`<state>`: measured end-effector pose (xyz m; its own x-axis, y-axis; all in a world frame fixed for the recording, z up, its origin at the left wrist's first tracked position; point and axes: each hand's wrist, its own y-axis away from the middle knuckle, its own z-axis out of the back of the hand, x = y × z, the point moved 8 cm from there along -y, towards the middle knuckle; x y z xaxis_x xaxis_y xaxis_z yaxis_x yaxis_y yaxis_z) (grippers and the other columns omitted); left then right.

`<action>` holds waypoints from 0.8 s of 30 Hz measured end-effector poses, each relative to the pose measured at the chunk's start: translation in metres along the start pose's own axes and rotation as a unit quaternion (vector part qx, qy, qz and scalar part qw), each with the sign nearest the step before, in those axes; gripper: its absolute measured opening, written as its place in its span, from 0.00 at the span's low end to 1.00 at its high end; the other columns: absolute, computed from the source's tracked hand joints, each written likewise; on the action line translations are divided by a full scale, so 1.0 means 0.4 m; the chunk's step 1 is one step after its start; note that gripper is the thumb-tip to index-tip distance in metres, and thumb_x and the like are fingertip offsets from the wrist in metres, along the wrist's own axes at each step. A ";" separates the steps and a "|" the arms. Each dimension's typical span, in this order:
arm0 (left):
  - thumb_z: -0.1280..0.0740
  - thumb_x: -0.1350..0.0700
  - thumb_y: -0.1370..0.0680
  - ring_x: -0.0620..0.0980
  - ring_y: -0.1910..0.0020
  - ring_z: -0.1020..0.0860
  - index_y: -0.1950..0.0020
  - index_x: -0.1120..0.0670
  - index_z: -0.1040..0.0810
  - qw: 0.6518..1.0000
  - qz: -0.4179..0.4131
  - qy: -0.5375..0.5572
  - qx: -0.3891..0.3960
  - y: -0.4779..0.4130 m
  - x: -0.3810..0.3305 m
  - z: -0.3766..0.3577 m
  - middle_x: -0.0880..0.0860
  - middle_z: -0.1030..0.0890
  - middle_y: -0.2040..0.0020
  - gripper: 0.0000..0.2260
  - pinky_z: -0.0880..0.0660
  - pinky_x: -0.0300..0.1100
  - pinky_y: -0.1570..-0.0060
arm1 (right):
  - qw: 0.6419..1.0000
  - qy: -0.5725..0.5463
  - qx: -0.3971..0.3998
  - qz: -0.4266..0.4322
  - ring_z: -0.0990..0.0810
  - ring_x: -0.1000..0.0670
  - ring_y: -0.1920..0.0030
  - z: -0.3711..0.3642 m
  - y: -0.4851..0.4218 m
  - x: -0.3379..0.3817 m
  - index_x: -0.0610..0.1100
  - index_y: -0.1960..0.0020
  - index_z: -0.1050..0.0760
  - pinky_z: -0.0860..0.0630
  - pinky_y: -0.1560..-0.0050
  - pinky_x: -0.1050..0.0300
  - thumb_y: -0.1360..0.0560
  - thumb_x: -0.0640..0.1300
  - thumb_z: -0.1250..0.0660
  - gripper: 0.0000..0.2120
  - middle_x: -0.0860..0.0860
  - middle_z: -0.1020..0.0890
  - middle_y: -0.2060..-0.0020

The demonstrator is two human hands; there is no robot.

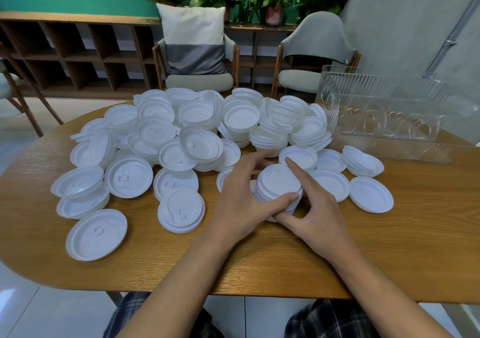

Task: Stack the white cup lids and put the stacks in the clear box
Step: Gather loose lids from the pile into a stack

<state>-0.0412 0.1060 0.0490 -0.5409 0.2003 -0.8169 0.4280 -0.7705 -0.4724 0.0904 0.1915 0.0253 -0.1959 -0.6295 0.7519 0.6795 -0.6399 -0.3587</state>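
Stack (279,189) of white lids, upright on table (415,234) near the front edge, clasped from both sides. Left hand (241,195) curled round it: thumb pressed flat against the near wall, fingers arched over to the far side. Right hand (311,202) closed on it too: forefinger laid across the top lid, thumb tucked low at the base, remaining fingers bent behind the right flank. Held that way, most likely, to square the rims and press the nested lids tight, so as to lift the lot in one piece without fanning out. Built close to the body, presumably for easy reach and a plain view down onto the top. Beyond and to the left, heap of loose lids (181,135), some face up, some face down, a few nested in short leaning piles; hence plenty left to gather. Clear box (389,119) at the far right of the table, well apart from the clasped lids, past several single ones; nothing white visible through the ribbed walls, so seemingly none delivered yet. Set on that side, probably to allow a short carry. Next, likely either adding more lids or lifting across; firm hold needed low down, thin light plastic being prone to tilt and shed its upper layers.
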 end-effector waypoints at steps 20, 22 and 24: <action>0.35 0.49 0.20 0.45 0.44 0.20 0.41 0.54 0.19 0.971 -0.057 -0.215 -0.083 0.054 0.016 0.059 0.46 0.18 0.44 0.13 0.24 0.40 0.46 | 0.999 0.028 -0.029 -0.004 0.32 0.71 0.31 0.008 0.006 0.005 0.59 0.20 0.35 0.34 0.35 0.76 0.31 0.58 0.19 0.44 0.67 0.26 0.33; 0.34 0.51 0.21 0.46 0.46 0.20 0.43 0.54 0.17 0.965 -0.061 -0.236 -0.093 0.057 0.016 0.059 0.47 0.17 0.45 0.12 0.25 0.38 0.47 | 0.999 0.032 -0.036 -0.004 0.32 0.73 0.32 0.011 0.005 0.003 0.59 0.21 0.35 0.35 0.36 0.77 0.31 0.55 0.18 0.44 0.70 0.27 0.35; 0.31 0.55 0.24 0.47 0.48 0.20 0.43 0.55 0.17 0.955 -0.042 -0.278 -0.088 0.057 0.027 0.055 0.48 0.17 0.46 0.11 0.27 0.36 0.50 | 0.999 0.036 -0.039 -0.006 0.33 0.75 0.33 0.012 0.005 0.001 0.59 0.21 0.35 0.36 0.37 0.78 0.31 0.54 0.18 0.44 0.72 0.28 0.36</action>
<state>-0.0534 0.0772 0.0366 -0.8593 -0.1335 -0.4938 0.4545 -0.6421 -0.6173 0.0951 0.1920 0.0277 -0.2564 -0.6504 0.7150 0.6196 -0.6783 -0.3949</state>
